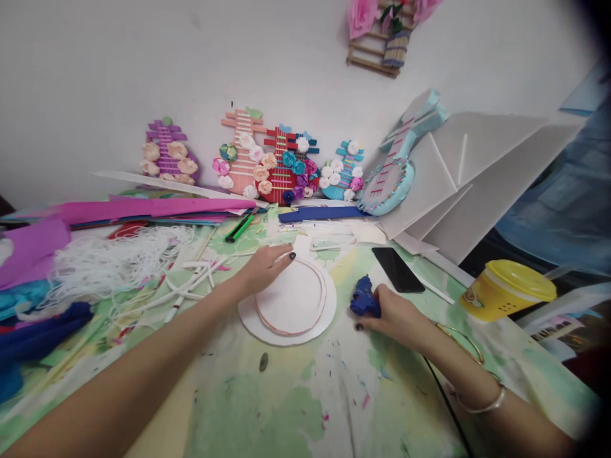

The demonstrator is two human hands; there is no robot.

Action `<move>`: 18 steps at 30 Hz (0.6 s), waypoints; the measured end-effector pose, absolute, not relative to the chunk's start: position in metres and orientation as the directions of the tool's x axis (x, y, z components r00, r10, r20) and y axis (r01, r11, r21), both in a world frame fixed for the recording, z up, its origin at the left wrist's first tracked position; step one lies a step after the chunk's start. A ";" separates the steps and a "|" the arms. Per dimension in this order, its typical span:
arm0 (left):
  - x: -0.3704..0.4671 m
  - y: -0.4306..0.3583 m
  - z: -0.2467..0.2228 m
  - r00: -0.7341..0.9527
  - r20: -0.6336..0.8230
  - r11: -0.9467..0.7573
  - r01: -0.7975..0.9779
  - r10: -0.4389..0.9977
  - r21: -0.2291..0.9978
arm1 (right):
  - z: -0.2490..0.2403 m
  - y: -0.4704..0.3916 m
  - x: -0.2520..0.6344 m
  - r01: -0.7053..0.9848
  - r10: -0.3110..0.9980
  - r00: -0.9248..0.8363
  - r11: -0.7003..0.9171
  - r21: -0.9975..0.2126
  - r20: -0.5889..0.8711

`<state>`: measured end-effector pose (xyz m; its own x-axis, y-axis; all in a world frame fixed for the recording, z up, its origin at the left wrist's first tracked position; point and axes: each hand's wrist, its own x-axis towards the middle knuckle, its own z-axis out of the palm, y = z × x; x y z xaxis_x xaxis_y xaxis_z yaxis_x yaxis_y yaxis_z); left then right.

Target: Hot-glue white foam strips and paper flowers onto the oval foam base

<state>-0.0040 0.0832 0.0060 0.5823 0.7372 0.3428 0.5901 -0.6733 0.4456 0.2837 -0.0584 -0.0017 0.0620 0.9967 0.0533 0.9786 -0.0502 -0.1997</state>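
My left hand (264,268) lies across the upper left of a white round board (286,302), fingers stretched out, thumb beside the board's short white neck (301,245). On the board sits a thin pinkish-white ring (321,321), its upper left part under that hand. To the right, my right hand (398,317) is wrapped round a blue glue gun (365,297), held just off the board's edge. A black cord (443,397) runs below my right wrist toward the front edge of the view.
Behind stand flower-decorated instrument models (281,165) and a light blue one (394,168). A black phone (398,269), a yellow tub (508,289) and grey boards (482,172) are at right. White string (114,257), coloured paper (157,208) and a green cutter (242,226) lie left.
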 end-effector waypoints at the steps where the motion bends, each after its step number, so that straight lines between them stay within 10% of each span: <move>1: -0.011 0.084 0.006 0.594 0.328 -0.674 0.581 0.735 0.457 | 0.001 -0.059 0.285 0.981 0.997 0.037 -0.024 -0.192 0.065; 5: -0.037 0.084 -0.003 0.567 0.275 -0.624 0.635 0.777 0.455 | 0.021 -0.066 0.276 0.977 0.969 -0.100 0.140 -0.164 0.227; 12: -0.051 0.072 -0.017 0.418 0.210 -0.456 0.673 0.884 0.581 | 0.015 -0.064 0.215 0.752 0.887 -0.317 0.451 -0.480 0.336; 18: -0.049 0.058 -0.012 0.628 0.085 -0.611 0.703 0.773 0.364 | -0.013 -0.060 0.203 0.825 0.877 -0.220 0.401 -0.399 0.427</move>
<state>-0.0486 0.0576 -0.0116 0.6284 0.7732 0.0851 0.7029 -0.6113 0.3636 0.2031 -0.0598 -0.0129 -0.2198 0.8774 0.4265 0.8246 0.4007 -0.3993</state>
